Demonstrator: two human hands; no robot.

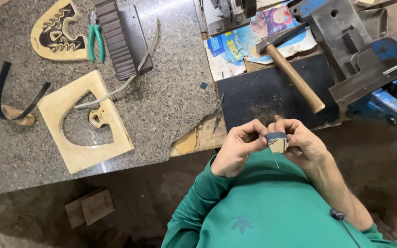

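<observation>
Both hands pinch one small block (278,143), pale wood face with a dark band on top: left hand (236,149) fingers curled shut on its left side, right hand (302,143) closed on its right side and top. Block held in the air just off the bench edge, in front of the green-sleeved chest. A thin thread or wire (275,160) hangs from under the block.

On the dark mat (253,92) beyond the hands: hammer (290,69) with wooden handle, lying slantwise, head toward the printed papers (235,43). Blue vise (377,69) at far right.

On the stone slab (171,92) to the left: pale wooden frame (86,121) with a cut-out, small wooden piece (98,118) inside it; green pliers (95,41); carved shoe-shaped template (58,32); ribbed dark block (118,39); dark strap (12,98) curled near the left edge
</observation>
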